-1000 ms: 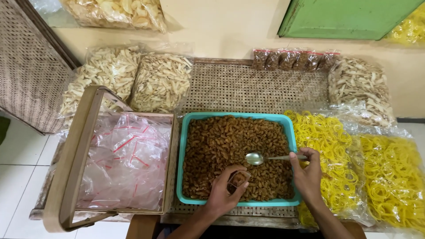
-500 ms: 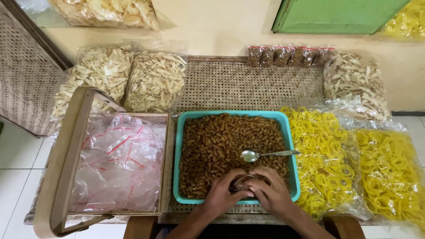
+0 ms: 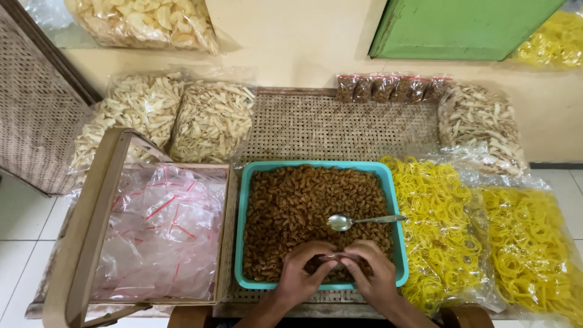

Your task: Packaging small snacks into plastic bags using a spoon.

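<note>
At the bottom centre of the frame the left hand (image 3: 300, 273) and the right hand (image 3: 370, 276) meet over the near end of a teal tray (image 3: 238, 243). The fingers of both are pinched together on what looks like a small clear packet (image 3: 336, 258), mostly hidden between them, so its contents cannot be told. The packet sits just above the brown curled snacks (image 3: 303, 206) that fill the tray. A metal spoon (image 3: 364, 220) lies released on the snacks just above the hands, bowl to the left and handle towards the tray's right rim. By the look of it, the step in hand is working the packet's mouth between the fingertips; any further handling calls for an even pinch along that edge and for keeping it level over the tray. The tray rests on a woven worktop (image 3: 340, 124). To its left a wooden box (image 3: 85, 231) holds a heap of empty clear bags (image 3: 158, 237) with red strips. To its right lie sacks of yellow ring snacks (image 3: 437, 225). Sacks of pale chips (image 3: 212, 118) sit at the upper left, and a row of small filled packets (image 3: 395, 88) lines the far edge. Behind are a cream wall (image 3: 303, 42) and a green board (image 3: 461, 27), with a pale tiled floor (image 3: 24, 225) at the left.
</note>
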